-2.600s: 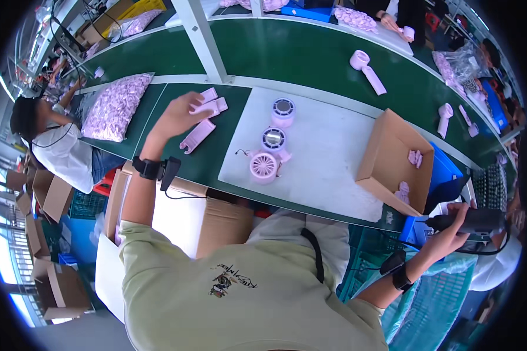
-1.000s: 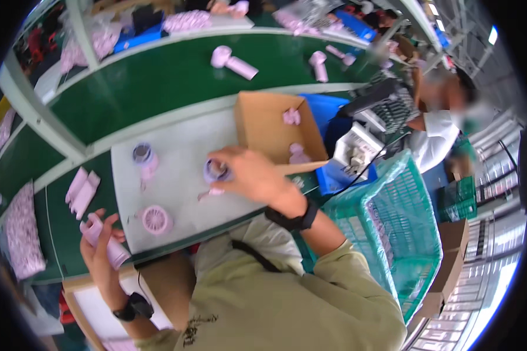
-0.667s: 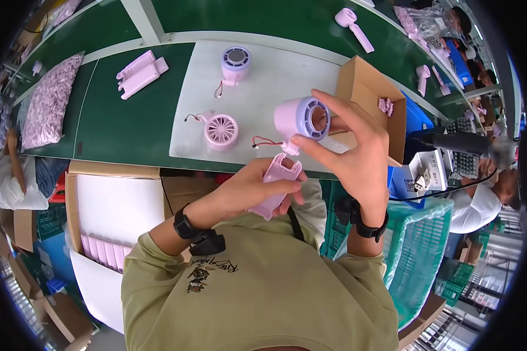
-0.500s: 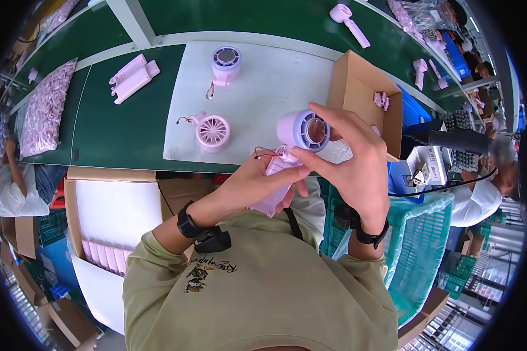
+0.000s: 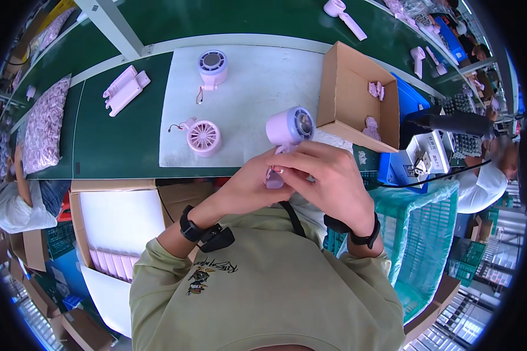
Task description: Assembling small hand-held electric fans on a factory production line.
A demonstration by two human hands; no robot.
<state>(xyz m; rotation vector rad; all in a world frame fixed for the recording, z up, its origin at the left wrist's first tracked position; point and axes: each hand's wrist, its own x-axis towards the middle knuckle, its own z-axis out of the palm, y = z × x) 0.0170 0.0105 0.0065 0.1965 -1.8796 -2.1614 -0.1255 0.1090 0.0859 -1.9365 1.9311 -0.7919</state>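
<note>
A pink handheld fan [image 5: 282, 127] with a lilac ring round its head is held above the mat's front edge, its head up and tilted to the right. My left hand [image 5: 246, 186] is closed around its pink handle, which is mostly hidden by the fingers. From the right, my right hand [image 5: 334, 178] pinches just below the head, where a bit of red wire shows at the fingertips. Two more fan heads lie on the white mat [image 5: 249, 70]: one with a lilac ring [image 5: 212, 67], one with a spoked pink grille [image 5: 204, 138]. Both have short wires.
Pink handle shells [image 5: 126, 89] lie left on the green bench, by a bag of pink parts [image 5: 45, 126]. A cardboard box [image 5: 357, 88] holds several pink scraps at right, beside a blue bin [image 5: 413, 96]. Below are a lined green crate [image 5: 424, 234] and a carton [image 5: 120, 216].
My right hand has left the fan head's rim and come down to the wires. The fan has turned, and my left hand now wraps its handle more fully. The view has shifted slightly.
</note>
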